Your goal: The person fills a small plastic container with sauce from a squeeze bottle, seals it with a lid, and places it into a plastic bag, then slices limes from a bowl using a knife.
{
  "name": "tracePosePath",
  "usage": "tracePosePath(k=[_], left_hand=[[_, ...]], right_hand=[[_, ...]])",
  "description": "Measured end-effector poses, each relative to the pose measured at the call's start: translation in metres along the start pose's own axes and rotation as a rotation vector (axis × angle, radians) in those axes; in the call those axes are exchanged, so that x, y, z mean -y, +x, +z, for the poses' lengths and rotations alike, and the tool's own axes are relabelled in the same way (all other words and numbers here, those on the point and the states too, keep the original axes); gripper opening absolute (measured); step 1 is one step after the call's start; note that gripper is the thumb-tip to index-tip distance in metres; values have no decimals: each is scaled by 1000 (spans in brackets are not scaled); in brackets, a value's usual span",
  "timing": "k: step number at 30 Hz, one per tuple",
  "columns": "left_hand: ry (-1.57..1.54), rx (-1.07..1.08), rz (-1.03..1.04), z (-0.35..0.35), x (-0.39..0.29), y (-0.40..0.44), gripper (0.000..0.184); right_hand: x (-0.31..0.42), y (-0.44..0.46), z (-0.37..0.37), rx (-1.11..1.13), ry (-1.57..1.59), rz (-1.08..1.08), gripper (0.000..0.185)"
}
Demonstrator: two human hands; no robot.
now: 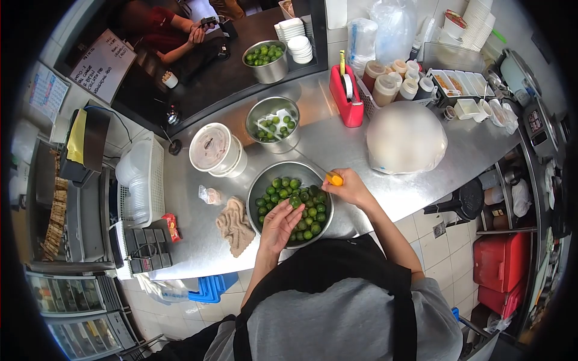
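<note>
In front of me is a large metal bowl (253,180) of small green limes (314,212). My left hand (280,226) is over its near left side, thumb and fingertips closed on one lime (295,201). My right hand (351,190) is at the bowl's right rim, wrapped around the orange handle (334,178) of a knife. The thin blade appears to point up and left across the bowl's far rim. Just behind stands a metal pot (255,112) holding cut limes and a pale utensil that I cannot make out clearly.
White lidded tubs (212,150) and a brown cloth (233,227) lie to the left. A full white plastic bag (406,138), a red tape dispenser (346,96) and sauce bottles (385,89) are at the right. Another lime pot (266,72) sits on the ledge, near another person's hands (195,35).
</note>
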State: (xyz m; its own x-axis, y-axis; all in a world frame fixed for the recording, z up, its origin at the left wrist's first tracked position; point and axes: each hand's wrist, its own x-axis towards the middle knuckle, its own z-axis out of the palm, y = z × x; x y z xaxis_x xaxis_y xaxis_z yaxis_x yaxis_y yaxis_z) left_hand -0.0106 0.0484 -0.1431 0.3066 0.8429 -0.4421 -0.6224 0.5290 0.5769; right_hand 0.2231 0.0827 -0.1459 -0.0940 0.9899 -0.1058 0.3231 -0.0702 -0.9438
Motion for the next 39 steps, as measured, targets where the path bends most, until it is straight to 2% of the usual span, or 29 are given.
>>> tracePosePath(k=[5, 14, 20, 26, 32, 35, 38, 39], left_hand=[[-10, -6, 11, -1, -1, -1, 20], [-20, -25, 22, -13, 3, -1, 22], [-29, -38, 33, -18, 3, -3, 22], [-34, -44, 27, -17, 3, -2, 22], [-51, -42, 33, -19, 3, -2, 22], [-59, -47, 31, -17, 3, -3, 22], [-56, -51, 28, -18, 3, -2, 22], [-52, -54, 25, -19, 4, -2, 21]], right_hand=[[-8, 10, 1, -50, -390, 57, 29], [-10, 5, -7, -53, -449, 54, 29], [-9, 0, -9, -65, -268, 7, 36], [-2, -6, 12, -198, -437, 18, 37], [-1, -14, 2, -195, -471, 50, 32], [-7, -17, 0, -195, -391, -5, 27], [-4, -22, 2, -58, -127, 17, 27], [-6, -23, 3, -64, -141, 8, 28]])
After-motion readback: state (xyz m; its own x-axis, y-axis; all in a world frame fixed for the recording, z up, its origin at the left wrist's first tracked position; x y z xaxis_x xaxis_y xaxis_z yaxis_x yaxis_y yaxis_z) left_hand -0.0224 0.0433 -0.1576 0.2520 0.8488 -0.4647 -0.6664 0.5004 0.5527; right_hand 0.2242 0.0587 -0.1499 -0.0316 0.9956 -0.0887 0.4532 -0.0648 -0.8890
